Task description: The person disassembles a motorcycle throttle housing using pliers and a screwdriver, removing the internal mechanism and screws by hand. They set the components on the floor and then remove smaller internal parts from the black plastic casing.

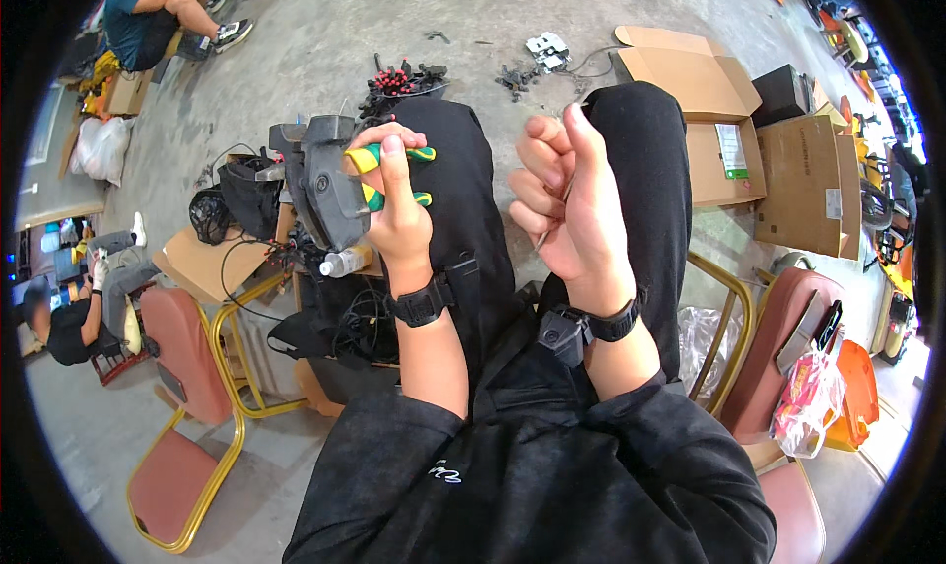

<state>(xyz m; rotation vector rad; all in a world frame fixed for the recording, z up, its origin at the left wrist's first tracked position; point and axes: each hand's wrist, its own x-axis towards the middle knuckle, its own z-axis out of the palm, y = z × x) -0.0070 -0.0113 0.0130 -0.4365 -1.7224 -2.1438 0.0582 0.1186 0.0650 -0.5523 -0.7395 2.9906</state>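
Note:
My left hand (401,204) is closed around pliers (422,154) with green and yellow handles, whose jaws are hidden. The same hand also steadies a dark grey moulded plastic housing (332,183), which tilts upright beside the fingers. My right hand (581,195) is raised over my right knee, its fingers curled in and the thumb pointing up. Across its palm lies a thin, stick-like thing (543,239); its kind cannot be made out. The two hands are apart.
On the floor ahead lie a bundle of black and red parts (399,79) and a white part with a cable (548,50). Cardboard boxes (803,185) stand at right. A clear bottle (345,262), bags and cables crowd the left, near chairs (187,357). Other people sit at far left.

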